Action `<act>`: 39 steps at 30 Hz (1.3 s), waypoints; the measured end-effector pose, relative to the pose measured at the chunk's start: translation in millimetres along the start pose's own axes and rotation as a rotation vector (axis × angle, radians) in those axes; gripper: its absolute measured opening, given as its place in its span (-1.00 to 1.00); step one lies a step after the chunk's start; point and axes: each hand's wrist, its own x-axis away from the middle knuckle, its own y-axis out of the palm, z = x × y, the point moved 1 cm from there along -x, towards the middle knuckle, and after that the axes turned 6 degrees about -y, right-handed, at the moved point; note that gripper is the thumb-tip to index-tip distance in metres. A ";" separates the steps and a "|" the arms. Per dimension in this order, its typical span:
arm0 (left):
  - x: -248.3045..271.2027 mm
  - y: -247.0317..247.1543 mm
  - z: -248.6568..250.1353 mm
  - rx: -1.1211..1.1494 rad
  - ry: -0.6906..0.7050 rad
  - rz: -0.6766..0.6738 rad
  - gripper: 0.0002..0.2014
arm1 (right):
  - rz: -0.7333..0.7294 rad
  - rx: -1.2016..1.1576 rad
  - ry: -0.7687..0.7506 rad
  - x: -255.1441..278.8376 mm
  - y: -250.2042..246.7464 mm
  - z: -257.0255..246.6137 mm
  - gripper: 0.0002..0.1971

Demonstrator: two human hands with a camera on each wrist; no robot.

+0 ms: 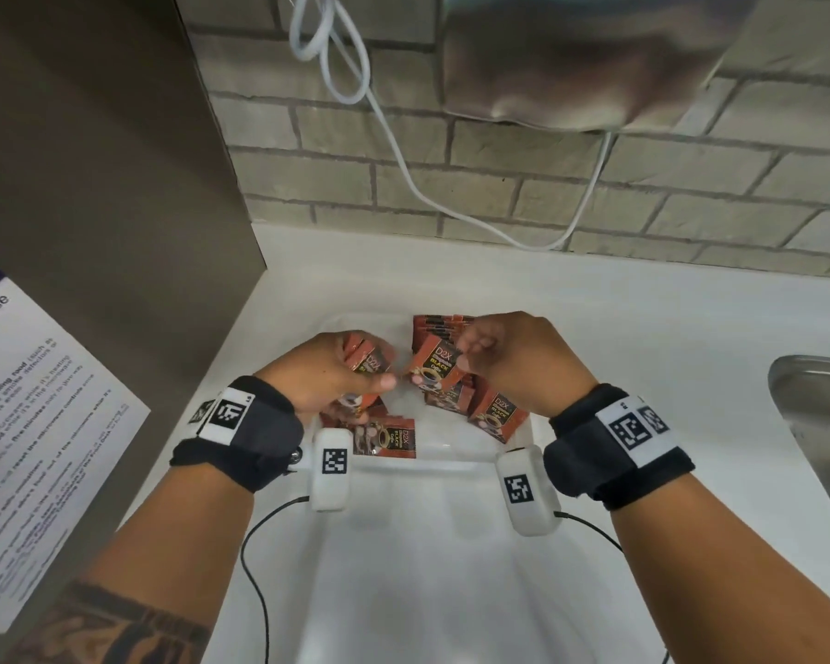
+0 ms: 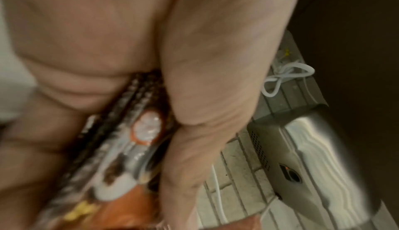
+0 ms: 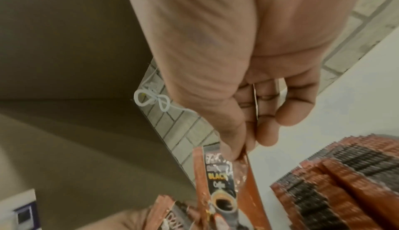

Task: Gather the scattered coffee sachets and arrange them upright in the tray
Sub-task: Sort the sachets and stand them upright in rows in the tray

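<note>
Gathering is the step in hand, I judge, and it is not finished. The left hand has its fingers curled round a small bundle of sachets, thumb pressed on the front one. The right hand pinches a single sachet by its top edge between thumb and fingertips, just beside the left hand's bundle and almost touching it.

Beyond the right hand a row of sachets already stands upright in the white tray. Below both hands, loose sachets lie flat on the tray floor, with another flat sachet under the right wrist.

The next move probably calls for sliding the single sachet flush against the bundle, same face forward, before the bundle goes to the standing row. The foil looks slippery, so the left hand's grip should not loosen.
</note>
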 end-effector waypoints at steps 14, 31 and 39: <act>-38.4 56.4 3.6 -0.855 -0.049 -0.203 -0.63 | -0.212 0.293 0.118 -16.7 34.4 14.7 -0.82; -66.5 75.3 11.2 -1.098 -0.186 -0.207 -0.64 | -0.185 0.185 0.216 -26.6 44.8 35.7 -0.76; -70.7 76.5 6.6 -1.072 -0.177 -0.233 -0.54 | -0.122 0.104 0.222 -27.4 45.0 42.2 -0.78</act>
